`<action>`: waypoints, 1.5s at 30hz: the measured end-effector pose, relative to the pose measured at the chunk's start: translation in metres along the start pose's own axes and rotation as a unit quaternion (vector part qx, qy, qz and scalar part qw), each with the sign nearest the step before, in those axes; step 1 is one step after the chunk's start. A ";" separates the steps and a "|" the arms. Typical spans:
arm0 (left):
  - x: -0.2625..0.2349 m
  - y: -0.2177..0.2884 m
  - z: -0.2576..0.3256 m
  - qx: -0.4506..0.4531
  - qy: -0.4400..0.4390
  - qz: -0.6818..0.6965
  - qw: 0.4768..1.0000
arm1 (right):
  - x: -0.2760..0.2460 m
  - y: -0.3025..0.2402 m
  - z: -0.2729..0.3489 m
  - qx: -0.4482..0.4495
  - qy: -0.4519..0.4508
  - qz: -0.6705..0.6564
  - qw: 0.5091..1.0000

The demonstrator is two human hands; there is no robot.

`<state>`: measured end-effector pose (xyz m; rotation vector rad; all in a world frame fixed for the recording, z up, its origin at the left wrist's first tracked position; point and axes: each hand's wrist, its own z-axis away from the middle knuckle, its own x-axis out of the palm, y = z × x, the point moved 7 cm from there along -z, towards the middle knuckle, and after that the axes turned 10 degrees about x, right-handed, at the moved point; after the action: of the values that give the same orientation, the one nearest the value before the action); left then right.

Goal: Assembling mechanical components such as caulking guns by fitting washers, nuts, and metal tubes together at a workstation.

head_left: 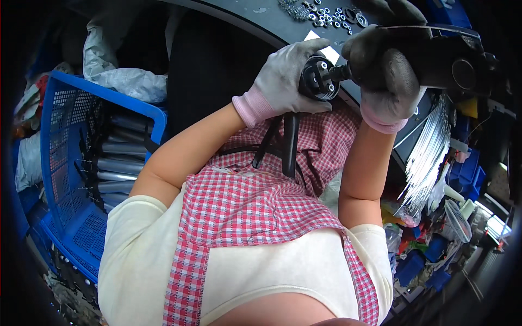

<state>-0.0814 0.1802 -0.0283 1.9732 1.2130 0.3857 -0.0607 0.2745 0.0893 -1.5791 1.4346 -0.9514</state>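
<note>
Wearing a grey glove with a pink cuff, my left hand (277,76) grips a black round part (318,81) that has bright metal screw heads on its end face. Two black strips (290,145) hang down below this hand; whether they belong to the part I cannot tell. My right hand (396,79), gloved alike, is wrapped around a black power screwdriver (457,65). The tip of the screwdriver (341,72) points left and meets the end face of the round part, beside the screw heads. The fingers hide much of the tool's body.
Small metal rings and nuts (331,19) lie on the dark table (244,13), near a white paper piece (329,51). A blue basket (73,206) at left holds several grey tubes (117,163). Thin metal rods (429,152) and a fan (458,220) are at right.
</note>
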 end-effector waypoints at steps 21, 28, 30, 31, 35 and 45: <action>0.000 0.003 0.002 0.001 -0.014 -0.052 0.999 | -0.013 -0.001 0.000 0.015 -0.048 -0.075 0.996; -0.001 0.003 0.003 -0.001 -0.016 -0.053 0.998 | -0.009 0.001 -0.004 0.015 -0.062 -0.109 0.992; 0.000 0.005 0.004 -0.013 -0.024 -0.037 0.999 | -0.010 0.001 -0.005 0.031 -0.048 -0.103 0.993; -0.001 0.008 0.001 0.000 -0.023 -0.073 0.997 | -0.012 0.004 -0.006 0.050 -0.014 -0.139 0.989; 0.000 -0.002 -0.002 -0.007 -0.027 -0.047 0.999 | -0.021 -0.015 0.001 0.090 0.053 -0.073 0.992; 0.003 -0.004 0.026 0.020 0.087 -0.084 0.992 | -0.145 -0.026 0.059 0.287 0.361 0.433 0.775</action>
<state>-0.0669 0.1719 -0.0483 1.8846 1.4958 0.4587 -0.0084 0.4243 0.0859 0.0265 1.8405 -1.2602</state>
